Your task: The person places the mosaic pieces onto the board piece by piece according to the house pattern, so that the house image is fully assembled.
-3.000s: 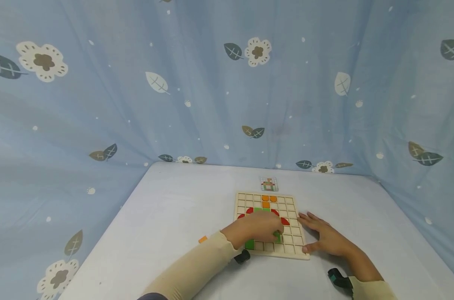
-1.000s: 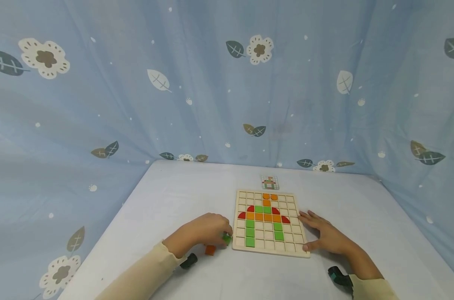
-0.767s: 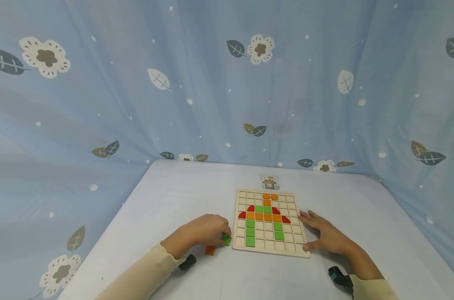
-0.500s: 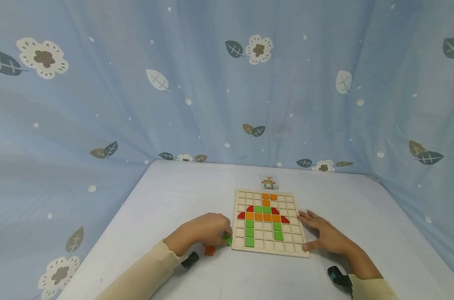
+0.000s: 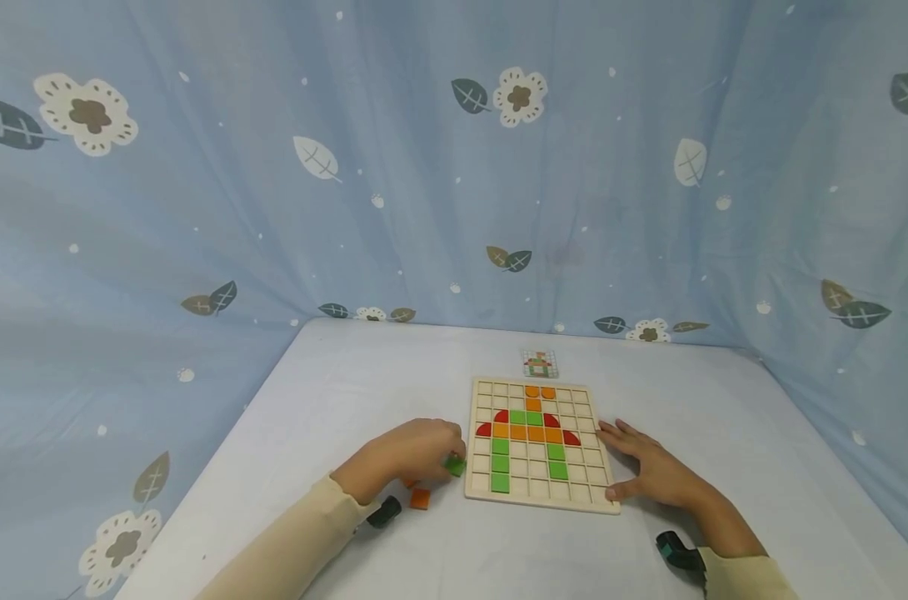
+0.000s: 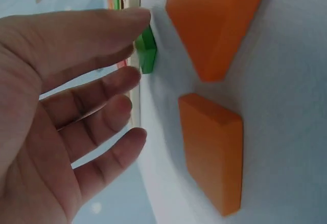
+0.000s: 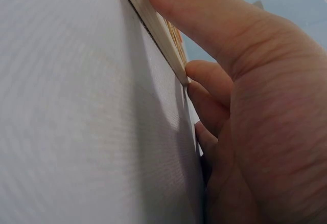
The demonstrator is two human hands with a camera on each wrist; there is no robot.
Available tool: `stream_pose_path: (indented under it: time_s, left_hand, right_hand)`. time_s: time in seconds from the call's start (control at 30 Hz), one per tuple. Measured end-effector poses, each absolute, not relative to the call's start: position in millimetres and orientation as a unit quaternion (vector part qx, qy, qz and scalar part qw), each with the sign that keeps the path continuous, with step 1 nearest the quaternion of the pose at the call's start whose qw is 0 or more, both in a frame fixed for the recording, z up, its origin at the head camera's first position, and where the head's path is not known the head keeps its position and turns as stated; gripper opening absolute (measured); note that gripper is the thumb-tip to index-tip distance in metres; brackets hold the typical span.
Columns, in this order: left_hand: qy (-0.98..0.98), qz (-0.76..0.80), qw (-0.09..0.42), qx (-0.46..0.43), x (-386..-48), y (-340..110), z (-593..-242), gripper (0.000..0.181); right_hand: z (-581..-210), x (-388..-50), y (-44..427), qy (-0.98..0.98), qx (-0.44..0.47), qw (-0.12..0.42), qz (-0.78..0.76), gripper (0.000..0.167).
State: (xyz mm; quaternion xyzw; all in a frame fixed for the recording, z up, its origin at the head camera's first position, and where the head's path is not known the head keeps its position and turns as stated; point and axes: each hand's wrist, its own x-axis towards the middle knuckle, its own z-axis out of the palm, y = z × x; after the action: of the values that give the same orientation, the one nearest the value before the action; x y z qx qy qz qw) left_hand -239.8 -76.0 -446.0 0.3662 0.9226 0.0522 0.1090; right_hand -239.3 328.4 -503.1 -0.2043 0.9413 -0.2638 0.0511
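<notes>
My left hand [image 5: 424, 450] is just left of the wooden grid board [image 5: 517, 479]. Its thumb and index finger pinch a small green square tile [image 5: 455, 466]; in the left wrist view the thumb partly covers this tile [image 6: 147, 52], and the other fingers are bent loosely. Two orange tiles [image 6: 212, 152] lie on the cloth near that hand. My right hand [image 5: 652, 471] lies at the board's right side, fingers spread. In the right wrist view its thumb and fingertips touch the board's edge [image 7: 161, 42]. Orange, green and red pieces form a figure on the grid.
A small card [image 5: 540, 363] with a printed grid picture lies behind the board. White cloth [image 5: 371, 375] covers the table. A blue curtain [image 5: 424, 167] with flowers and leaves hangs at the back and sides. Each wrist wears a black camera [image 5: 677, 552].
My left hand has gone from over the board to the tiles on its left, leaving another green tile in the grid. Lately hand and green tile shifted slightly away from me. My right hand stays put.
</notes>
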Motion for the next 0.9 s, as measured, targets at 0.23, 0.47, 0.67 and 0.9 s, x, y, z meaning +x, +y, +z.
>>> stream_pose_path:
  time_s: [0.23, 0.47, 0.67, 0.9]
  left_hand:
    - [0.921, 0.072, 0.119, 0.364, -252, -74, -450, 0.013]
    - [0.911, 0.078, 0.098, 0.393, -260, -71, -441, 0.012]
    - [0.897, 0.066, 0.070, 0.432, -259, -39, -438, 0.012]
    - [0.876, 0.037, 0.059, 0.477, -250, 4, -439, 0.010]
  right_hand:
    - [-502, -240, 329, 0.940, -0.204, 0.058, -0.267, 0.107]
    - [-500, -238, 329, 0.938, -0.209, 0.056, -0.270, 0.105]
    - [-498, -238, 328, 0.939, -0.207, 0.057, -0.269, 0.106]
    - [-498, -238, 327, 0.937, -0.211, 0.054, -0.272, 0.105]
